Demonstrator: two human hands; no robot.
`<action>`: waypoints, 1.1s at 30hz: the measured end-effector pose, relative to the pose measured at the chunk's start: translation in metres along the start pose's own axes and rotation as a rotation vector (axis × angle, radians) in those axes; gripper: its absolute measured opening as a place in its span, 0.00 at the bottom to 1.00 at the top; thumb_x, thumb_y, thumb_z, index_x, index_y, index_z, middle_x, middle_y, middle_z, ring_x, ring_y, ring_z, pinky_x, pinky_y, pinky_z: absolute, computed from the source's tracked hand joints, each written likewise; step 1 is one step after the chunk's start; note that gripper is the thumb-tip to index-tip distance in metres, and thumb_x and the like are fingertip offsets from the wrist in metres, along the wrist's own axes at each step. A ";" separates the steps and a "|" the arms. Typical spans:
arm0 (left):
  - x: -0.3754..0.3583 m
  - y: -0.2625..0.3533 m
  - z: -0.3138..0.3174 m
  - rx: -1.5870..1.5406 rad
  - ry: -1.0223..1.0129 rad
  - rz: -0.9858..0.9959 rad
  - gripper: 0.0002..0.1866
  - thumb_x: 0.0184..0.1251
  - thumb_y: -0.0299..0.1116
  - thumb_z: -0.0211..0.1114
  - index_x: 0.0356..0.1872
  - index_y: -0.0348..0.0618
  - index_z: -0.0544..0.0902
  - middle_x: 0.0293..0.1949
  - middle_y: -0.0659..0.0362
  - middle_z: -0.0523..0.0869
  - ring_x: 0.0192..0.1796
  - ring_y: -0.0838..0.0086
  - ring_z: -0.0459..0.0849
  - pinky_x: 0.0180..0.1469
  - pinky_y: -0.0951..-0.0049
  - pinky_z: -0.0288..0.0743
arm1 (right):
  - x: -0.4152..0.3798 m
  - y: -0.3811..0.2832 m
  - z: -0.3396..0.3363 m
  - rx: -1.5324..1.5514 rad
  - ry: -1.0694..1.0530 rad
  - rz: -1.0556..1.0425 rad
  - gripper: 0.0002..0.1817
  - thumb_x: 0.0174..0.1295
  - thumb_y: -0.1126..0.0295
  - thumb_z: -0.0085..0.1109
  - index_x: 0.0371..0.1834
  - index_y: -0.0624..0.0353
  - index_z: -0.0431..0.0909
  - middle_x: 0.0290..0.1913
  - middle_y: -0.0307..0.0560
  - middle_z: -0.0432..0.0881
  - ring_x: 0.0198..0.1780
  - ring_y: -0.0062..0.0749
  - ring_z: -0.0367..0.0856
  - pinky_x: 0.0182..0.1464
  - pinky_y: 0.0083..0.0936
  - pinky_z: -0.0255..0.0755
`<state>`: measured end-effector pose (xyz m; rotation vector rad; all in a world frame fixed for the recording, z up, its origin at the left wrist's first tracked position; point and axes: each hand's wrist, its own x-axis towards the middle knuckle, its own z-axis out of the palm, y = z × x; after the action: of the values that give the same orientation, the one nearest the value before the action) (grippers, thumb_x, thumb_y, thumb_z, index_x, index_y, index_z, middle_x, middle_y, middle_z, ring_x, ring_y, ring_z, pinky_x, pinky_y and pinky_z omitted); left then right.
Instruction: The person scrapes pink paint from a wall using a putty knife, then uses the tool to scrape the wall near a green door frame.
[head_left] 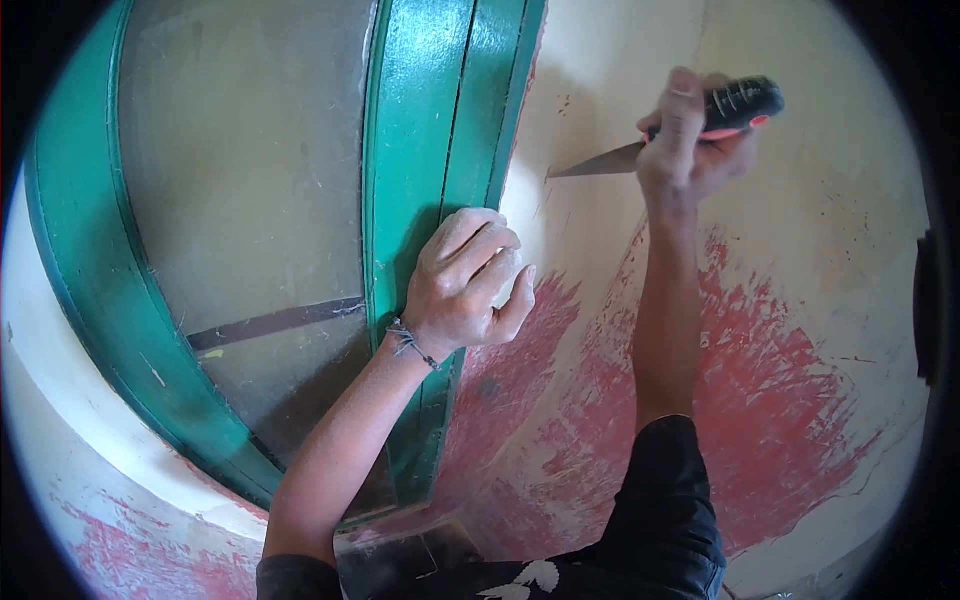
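My right hand (pixel 690 150) is wrapped round the black and red handle of a scraper (pixel 605 163). Its grey metal blade points left, with the tip at or close to the cream wall (pixel 590 60). My left hand (pixel 465 280), dusty with white powder, lies against the edge of the green frame (pixel 410 130). Its fingers are curled, and whether they grip anything is hidden. A dark woven band circles the left wrist.
Red patches (pixel 760 420) with ragged edges cover the lower wall. Glass panes (pixel 245 150) fill the green frame on the left, with a dark bar across them. A dark object (pixel 926 308) stands at the far right edge.
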<state>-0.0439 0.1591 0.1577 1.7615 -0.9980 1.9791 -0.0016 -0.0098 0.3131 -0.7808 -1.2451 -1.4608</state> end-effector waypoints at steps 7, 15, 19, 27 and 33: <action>-0.001 0.000 0.001 -0.007 -0.002 0.004 0.06 0.54 0.26 0.69 0.25 0.38 0.80 0.34 0.54 0.84 0.43 0.55 0.84 0.46 0.58 0.80 | -0.003 0.005 -0.001 -0.047 0.011 0.031 0.05 0.64 0.78 0.59 0.38 0.65 0.71 0.21 0.43 0.78 0.16 0.22 0.74 0.19 0.19 0.70; 0.001 -0.001 0.000 0.013 -0.019 0.033 0.06 0.57 0.27 0.68 0.27 0.37 0.79 0.34 0.52 0.82 0.44 0.57 0.84 0.47 0.59 0.81 | -0.003 0.011 0.000 -0.059 -0.074 -0.084 0.07 0.65 0.73 0.59 0.36 0.65 0.73 0.19 0.40 0.76 0.17 0.22 0.73 0.21 0.20 0.69; 0.002 -0.001 -0.001 0.014 -0.008 0.024 0.06 0.56 0.26 0.68 0.27 0.38 0.79 0.34 0.53 0.83 0.44 0.57 0.84 0.47 0.59 0.81 | 0.020 0.006 -0.022 0.050 0.014 -0.033 0.09 0.66 0.71 0.65 0.36 0.62 0.73 0.24 0.40 0.78 0.17 0.21 0.74 0.21 0.21 0.70; 0.002 0.000 -0.001 0.012 0.005 0.023 0.06 0.57 0.26 0.68 0.27 0.38 0.79 0.34 0.53 0.82 0.44 0.57 0.83 0.47 0.59 0.80 | 0.005 0.003 -0.009 0.025 -0.072 0.032 0.13 0.67 0.70 0.68 0.38 0.62 0.71 0.24 0.40 0.76 0.17 0.20 0.75 0.20 0.20 0.68; 0.002 -0.001 0.000 -0.019 0.005 0.002 0.05 0.53 0.24 0.69 0.25 0.37 0.80 0.33 0.53 0.84 0.42 0.55 0.84 0.45 0.59 0.80 | 0.015 0.005 -0.009 0.017 0.019 -0.049 0.11 0.68 0.69 0.66 0.37 0.62 0.73 0.20 0.40 0.76 0.16 0.21 0.73 0.20 0.18 0.64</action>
<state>-0.0437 0.1596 0.1597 1.7458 -1.0142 1.9675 0.0007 -0.0220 0.3265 -0.7280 -1.2684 -1.4920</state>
